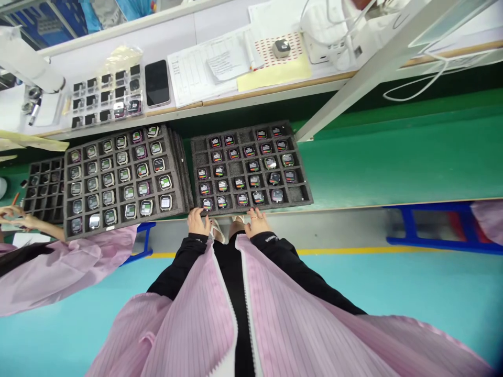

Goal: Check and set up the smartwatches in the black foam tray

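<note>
A dark grey foam tray (297, 195) lies on the green bench in front of me, its compartments holding many smartwatches (242, 199) with lit screens; several compartments are bare. My left hand (198, 222) rests at the tray's near left edge, fingers apart and fingertips near the rim. At the middle of the same edge, my right hand (258, 222) lies with its fingers stretched out and slightly spread. Neither hand holds a watch. Left of this tray, a stack of foam trays (178, 173) carries more watches on top.
A shelf above holds a black phone (157, 82), papers (196, 68), clear plastic holders (105, 97) and a white device (326, 42). A slanted white post (346, 94) stands to the right. At far left are a co-worker's hands (19, 219) and another foam tray (44, 188). A blue stool (432, 225) is at right.
</note>
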Available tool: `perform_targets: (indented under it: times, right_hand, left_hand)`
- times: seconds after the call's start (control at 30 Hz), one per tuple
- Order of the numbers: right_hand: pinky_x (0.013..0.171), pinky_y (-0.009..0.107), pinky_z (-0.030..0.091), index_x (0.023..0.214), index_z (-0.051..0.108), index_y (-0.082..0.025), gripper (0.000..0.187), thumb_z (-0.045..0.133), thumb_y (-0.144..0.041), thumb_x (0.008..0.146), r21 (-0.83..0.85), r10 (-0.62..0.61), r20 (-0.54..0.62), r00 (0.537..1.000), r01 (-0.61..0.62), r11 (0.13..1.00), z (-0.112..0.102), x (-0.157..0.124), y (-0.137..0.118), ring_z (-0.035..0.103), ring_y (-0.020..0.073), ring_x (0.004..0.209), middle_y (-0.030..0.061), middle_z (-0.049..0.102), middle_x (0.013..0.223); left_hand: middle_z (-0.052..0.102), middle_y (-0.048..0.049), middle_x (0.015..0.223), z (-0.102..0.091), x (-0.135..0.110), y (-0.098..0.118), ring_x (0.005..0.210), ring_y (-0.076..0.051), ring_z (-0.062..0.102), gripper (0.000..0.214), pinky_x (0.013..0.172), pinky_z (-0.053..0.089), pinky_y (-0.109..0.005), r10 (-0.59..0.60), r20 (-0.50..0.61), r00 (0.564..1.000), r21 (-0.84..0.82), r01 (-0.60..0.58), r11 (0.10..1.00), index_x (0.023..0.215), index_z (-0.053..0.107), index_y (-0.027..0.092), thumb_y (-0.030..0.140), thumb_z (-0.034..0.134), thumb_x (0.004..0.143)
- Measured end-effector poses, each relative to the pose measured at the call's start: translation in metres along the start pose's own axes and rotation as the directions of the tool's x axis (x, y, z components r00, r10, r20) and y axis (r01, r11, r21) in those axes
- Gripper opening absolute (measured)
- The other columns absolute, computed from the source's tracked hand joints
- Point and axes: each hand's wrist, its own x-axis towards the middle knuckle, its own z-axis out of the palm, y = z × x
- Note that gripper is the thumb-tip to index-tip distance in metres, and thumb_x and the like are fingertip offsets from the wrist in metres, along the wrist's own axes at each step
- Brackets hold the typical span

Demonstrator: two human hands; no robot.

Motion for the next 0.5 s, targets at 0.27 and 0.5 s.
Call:
perform_targets:
  times: [0.27, 0.5]
  right_hand:
    - [0.119, 0.060, 0.019, 0.114, 0.058, -0.013, 0.040, 0.048, -0.012, 0.075, 0.103, -0.274, 0.035, 0.961, 0.269, 0.958, -0.021, -0.001, -0.053, 0.035, 0.0300, 0.143, 0.0171, 0.054, 0.141]
    - [0.121, 0.061, 0.012, 0.133, 0.049, -0.003, 0.061, 0.049, -0.016, 0.074, 0.119, -0.313, 0.065, 0.948, 0.304, 0.945, -0.018, 0.017, -0.079, 0.023, 0.0346, 0.147, 0.0208, 0.053, 0.140]
  left_hand:
    - [0.061, -0.0177, 0.126, 0.004, -0.004, -0.011, 0.127, -0.029, 0.051, 0.046, 0.110, 0.040, -0.045, 0.167, 0.119, 0.979, 0.038, -0.173, 0.984, 0.128, 0.057, 0.007, 0.021, 0.048, 0.085]
    - [0.062, -0.0145, 0.124, 0.004, -0.002, -0.015, 0.125, -0.029, 0.052, 0.050, 0.108, 0.044, -0.045, 0.244, 0.133, 0.961, 0.099, -0.258, 0.961, 0.135, 0.055, 0.010, 0.017, 0.047, 0.086]
